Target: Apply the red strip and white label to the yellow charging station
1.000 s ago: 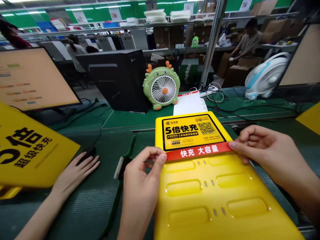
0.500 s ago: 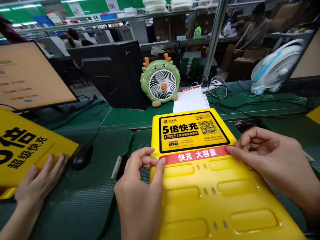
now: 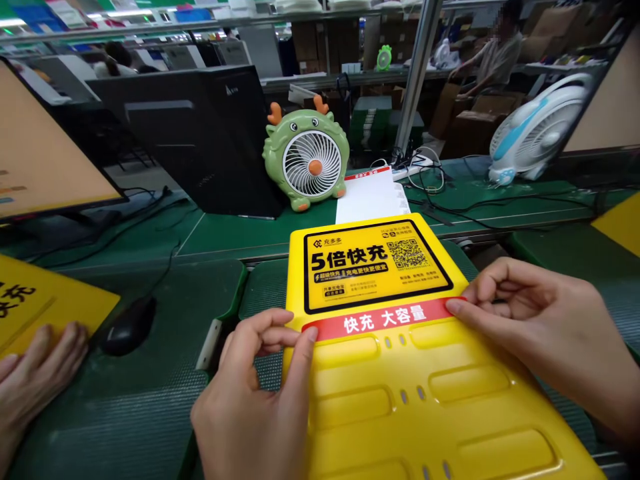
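A yellow plastic panel (image 3: 400,400) with recessed slots lies on the green mat in front of me. It carries a black-framed label with a QR code (image 3: 370,263). Just below that label a red sticker strip (image 3: 383,319) with white characters runs across the panel. My left hand (image 3: 255,400) is closed in a pinch, index finger and thumb at the strip's left end. My right hand (image 3: 530,320) is curled, its index fingertip and thumb on the strip's right end.
Another person's hand (image 3: 30,380) rests on a second yellow panel (image 3: 35,300) at the left, beside a black mouse (image 3: 127,327). Behind stand a green toy fan (image 3: 306,159), a black computer case (image 3: 200,140), a monitor (image 3: 45,153), white sheets (image 3: 370,197) and a white-blue fan (image 3: 535,133).
The other person's hand left the mouse and moved left onto the second yellow panel. My hands stayed at the two ends of the red strip.
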The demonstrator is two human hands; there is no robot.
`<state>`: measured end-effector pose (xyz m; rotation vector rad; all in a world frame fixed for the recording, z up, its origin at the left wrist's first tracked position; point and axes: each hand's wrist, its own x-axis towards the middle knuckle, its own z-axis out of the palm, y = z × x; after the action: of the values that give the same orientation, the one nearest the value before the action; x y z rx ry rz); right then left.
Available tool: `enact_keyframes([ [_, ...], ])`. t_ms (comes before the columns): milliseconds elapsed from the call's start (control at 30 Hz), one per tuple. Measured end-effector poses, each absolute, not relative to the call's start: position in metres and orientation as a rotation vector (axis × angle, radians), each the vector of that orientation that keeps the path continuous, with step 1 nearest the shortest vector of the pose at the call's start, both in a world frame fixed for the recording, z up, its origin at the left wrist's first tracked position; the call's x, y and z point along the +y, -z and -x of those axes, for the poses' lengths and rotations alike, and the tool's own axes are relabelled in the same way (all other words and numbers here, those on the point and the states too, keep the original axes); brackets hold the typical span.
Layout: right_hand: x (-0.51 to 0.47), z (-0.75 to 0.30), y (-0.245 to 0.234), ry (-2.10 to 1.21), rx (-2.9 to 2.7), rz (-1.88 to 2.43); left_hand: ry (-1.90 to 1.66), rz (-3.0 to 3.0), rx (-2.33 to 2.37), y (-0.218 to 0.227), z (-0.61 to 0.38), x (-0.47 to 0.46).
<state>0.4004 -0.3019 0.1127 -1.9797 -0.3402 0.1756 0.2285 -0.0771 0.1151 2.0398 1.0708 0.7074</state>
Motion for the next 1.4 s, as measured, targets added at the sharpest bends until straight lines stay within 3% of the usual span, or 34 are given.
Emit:
enact_keyframes([
  [1400, -0.293, -0.399, -0.126, -0.187, -0.358, 2.038, -0.601, -2.155, 1.105, -0.129, -0.232, -0.073],
])
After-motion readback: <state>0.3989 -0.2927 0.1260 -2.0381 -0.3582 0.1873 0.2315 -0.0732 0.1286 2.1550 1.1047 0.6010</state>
